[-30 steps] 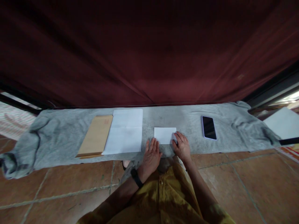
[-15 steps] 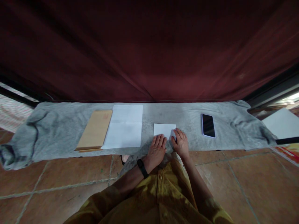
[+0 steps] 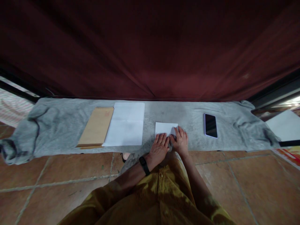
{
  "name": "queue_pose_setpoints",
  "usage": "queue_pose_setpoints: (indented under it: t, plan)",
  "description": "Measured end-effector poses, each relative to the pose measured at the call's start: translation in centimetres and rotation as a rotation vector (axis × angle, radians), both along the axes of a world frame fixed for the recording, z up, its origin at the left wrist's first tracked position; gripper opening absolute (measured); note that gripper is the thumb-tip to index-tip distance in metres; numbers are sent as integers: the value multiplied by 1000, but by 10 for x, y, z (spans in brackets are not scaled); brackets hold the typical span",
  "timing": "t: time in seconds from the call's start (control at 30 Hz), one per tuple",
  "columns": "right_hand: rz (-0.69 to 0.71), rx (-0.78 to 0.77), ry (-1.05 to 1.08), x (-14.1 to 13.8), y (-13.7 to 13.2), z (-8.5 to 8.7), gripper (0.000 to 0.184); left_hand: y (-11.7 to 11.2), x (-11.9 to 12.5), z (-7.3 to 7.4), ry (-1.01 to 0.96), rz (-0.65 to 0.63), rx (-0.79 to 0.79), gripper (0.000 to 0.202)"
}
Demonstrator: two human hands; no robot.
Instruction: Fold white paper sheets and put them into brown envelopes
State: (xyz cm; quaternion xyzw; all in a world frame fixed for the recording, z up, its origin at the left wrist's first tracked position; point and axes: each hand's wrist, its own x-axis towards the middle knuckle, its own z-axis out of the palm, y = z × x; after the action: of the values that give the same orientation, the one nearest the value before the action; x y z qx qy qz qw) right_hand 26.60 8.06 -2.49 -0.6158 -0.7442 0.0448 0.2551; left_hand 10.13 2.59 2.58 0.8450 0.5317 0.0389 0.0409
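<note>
A folded white sheet of paper (image 3: 166, 127) lies on the grey cloth, close to its near edge. My left hand (image 3: 159, 146) rests flat across the paper's lower edge with its fingers stretched out. On the paper's right side lies my right hand (image 3: 180, 141), fingers spread and pressing down, its thumb near my left fingertips. The part of the paper under both hands is hidden. Neither hand is wrapped around anything.
Left of the paper lie larger white sheets (image 3: 127, 123) beside brown envelopes (image 3: 96, 126). A phone (image 3: 210, 125) lies to the right. Grey cloth (image 3: 58, 125) covers the narrow surface, a dark red curtain (image 3: 150, 62) hangs behind, and a white panel (image 3: 286, 125) stands far right.
My left hand has slid slightly right along the paper's lower edge, closer to my right hand. The right thumb has shifted a little left. The whole view has moved slightly.
</note>
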Motion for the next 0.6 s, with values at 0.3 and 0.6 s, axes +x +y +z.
queue_pose_setpoints:
  t: [0.3,0.6]
  plan:
    - [39,33,128,12,4,-7,42,0,-5,-2,15,-16,3,58]
    - [-4,3,161,12,3,-7,43,-4,-21,-4,-9,4,24,59]
